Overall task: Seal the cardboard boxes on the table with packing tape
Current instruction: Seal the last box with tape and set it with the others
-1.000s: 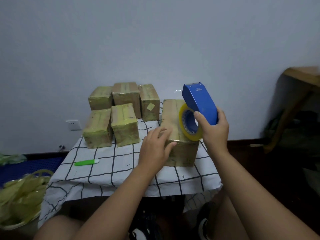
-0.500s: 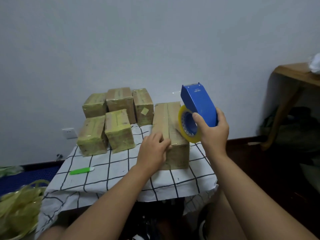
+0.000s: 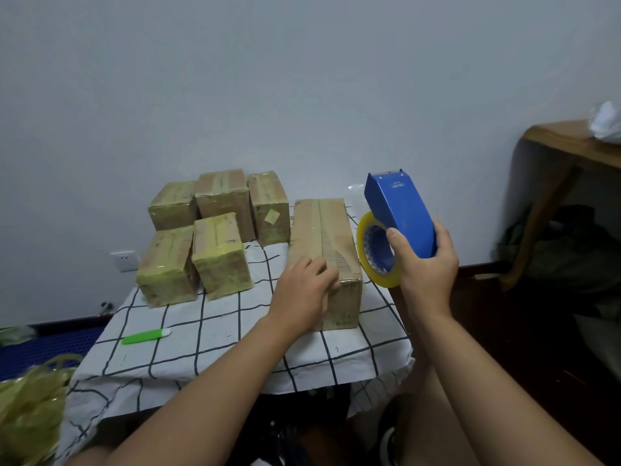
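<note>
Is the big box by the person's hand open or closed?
Closed. The big box has its top flaps lying flat and meeting along a middle seam, with the left hand resting on its near corner.

A green pen-like tool with a white tip lies on the white cloth with a black grid pattern in the lower left centre of the frame. A white wall socket sits low on the pale wall at left. A heap of crumpled yellowish strips fills the lower left corner. At the right edge stands a wooden table bearing something white and crumpled, with dark bundles beneath it.
</note>
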Motion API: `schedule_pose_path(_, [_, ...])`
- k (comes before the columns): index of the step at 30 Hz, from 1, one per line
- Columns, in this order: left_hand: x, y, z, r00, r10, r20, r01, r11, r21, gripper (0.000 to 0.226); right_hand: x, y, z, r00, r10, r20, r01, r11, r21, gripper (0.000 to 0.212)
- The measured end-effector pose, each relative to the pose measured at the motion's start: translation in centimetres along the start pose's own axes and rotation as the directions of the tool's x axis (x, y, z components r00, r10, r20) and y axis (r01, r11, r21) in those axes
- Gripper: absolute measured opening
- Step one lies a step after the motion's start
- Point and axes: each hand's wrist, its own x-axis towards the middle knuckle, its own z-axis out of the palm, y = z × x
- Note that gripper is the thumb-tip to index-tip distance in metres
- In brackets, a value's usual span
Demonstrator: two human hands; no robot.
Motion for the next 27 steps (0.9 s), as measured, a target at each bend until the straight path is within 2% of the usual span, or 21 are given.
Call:
schedule_pose_path(1, [0.0, 0.0, -0.1, 1.0, 0.003, 0.021, -0.003, 1.0, -0.006, 0.013, 0.0, 0.0, -0.1, 1.0, -0.002, 0.0, 0.002, 1.0, 0.002, 0.032])
schedule_pose_path(4, [-0.1, -0.1, -0.2, 0.995, -0.021, 0.1, 0.018, 0.999, 0.031, 0.034, 0.0, 0.1, -0.6, 1.0, 0.001, 0.006, -0.001, 1.0, 0.005, 0.031])
schedule_pose_path(8, [0.3, 0.1, -0.1, 0.994, -0.001, 0.108, -0.002, 0.999, 0.035, 0.027, -0.3, 0.2, -1.0, 1.0, 0.012, -0.004, -0.012, 1.0, 0.018, 0.031])
schedule_pose_path(10, [0.6, 0.3, -0.5, 0.987, -0.03, 0.159, 0.025, 0.999, 0.035, 0.032, -0.4, 0.1, -1.2, 1.0, 0.021, -0.007, -0.021, 1.0, 0.023, 0.032])
schedule_pose_path(14, [0.3, 0.1, -1.0, 0.896, -0.163, 0.414, 0.107, 0.982, 0.155, 0.086, -0.5, 0.0, -1.8, 0.999, 0.039, -0.014, -0.038, 0.999, 0.022, 0.037])
schedule_pose_path(15, [0.2, -0.1, -1.1, 0.879, -0.176, 0.443, 0.104, 0.978, 0.182, 0.091, -0.5, 0.1, -1.9, 0.999, 0.043, -0.015, -0.042, 0.999, 0.015, 0.038])
schedule_pose_path(20, [0.2, 0.0, -1.6, 0.89, -0.164, 0.426, 0.091, 0.978, 0.187, 0.077, -0.7, 0.3, -2.2, 0.999, 0.045, -0.009, -0.045, 0.999, -0.001, 0.032])
schedule_pose_path(27, [3.0, -0.7, -0.7, 0.926, -0.185, 0.329, 0.139, 0.978, 0.157, 0.073, 0.8, 0.8, -2.3, 0.999, 0.004, -0.048, -0.003, 1.0, 0.013, 0.03])
